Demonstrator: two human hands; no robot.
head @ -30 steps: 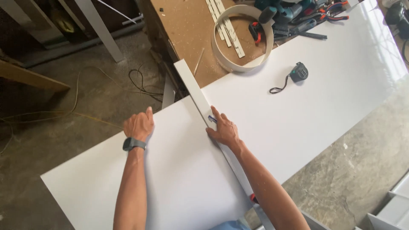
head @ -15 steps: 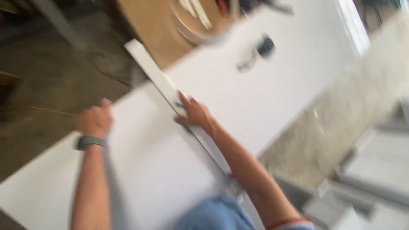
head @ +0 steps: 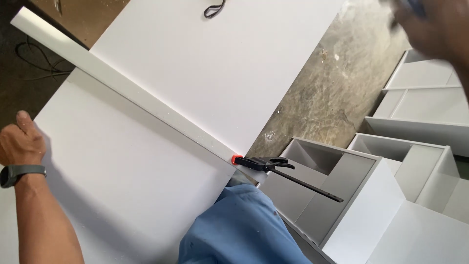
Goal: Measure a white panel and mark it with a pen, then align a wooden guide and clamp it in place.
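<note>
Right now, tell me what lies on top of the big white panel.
A long white strip lies diagonally across the white panel, with a bar clamp at its near end. A black cord loop lies near the far edge. The left hand rests at the panel's left edge. What's underneath is hidden.

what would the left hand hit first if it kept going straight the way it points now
The left hand rests at the left edge of the white panel, knuckles pointing up and slightly right. Going straight on, it would probably meet the long white strip lying across the panel first, though its exact heading is hard to judge.
</note>
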